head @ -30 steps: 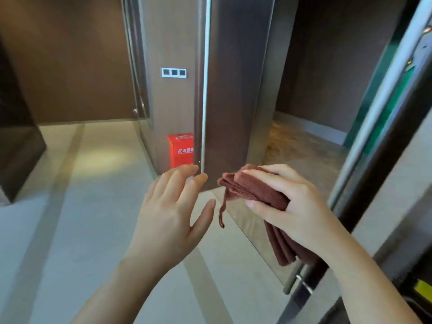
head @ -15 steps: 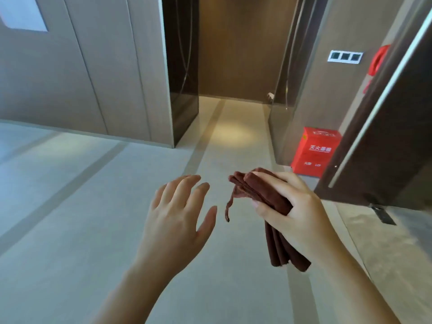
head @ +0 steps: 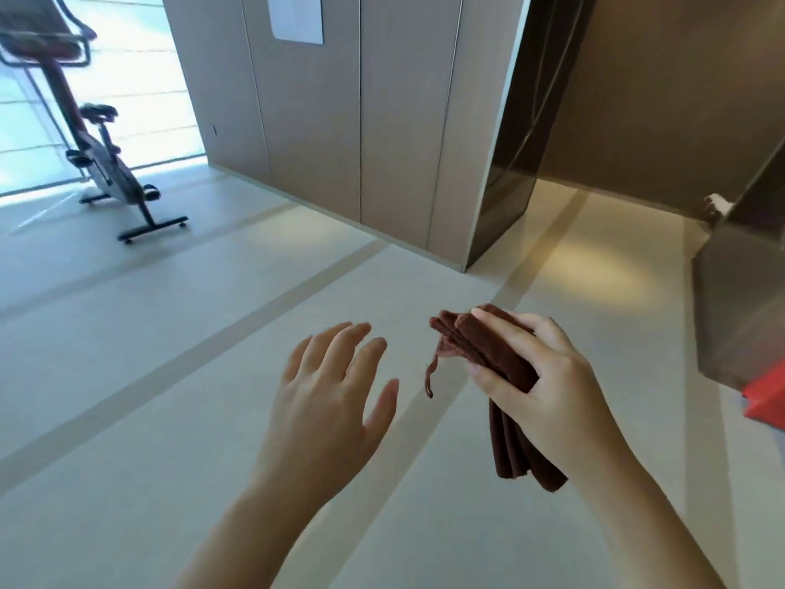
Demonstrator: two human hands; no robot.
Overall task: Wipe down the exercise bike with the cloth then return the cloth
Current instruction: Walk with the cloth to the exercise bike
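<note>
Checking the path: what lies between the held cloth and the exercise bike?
Head view: only bare floor from the cloth in the right hand to the exercise bike.

Bare floor (head: 178,333) lies open toward the exercise bike (head: 102,159); panelled wall (head: 361,121) flanks right.

Folded dark-brown cloth (head: 471,340) in mid-air; upright exercise bike (head: 106,163) well apart, far left

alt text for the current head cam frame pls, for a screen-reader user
A right hand grips a folded dark red cloth while the open left hand hovers beside it, over a pale floor. An exercise bike stands far off at upper left by a bright window, with wood-panelled walls ahead.
</note>
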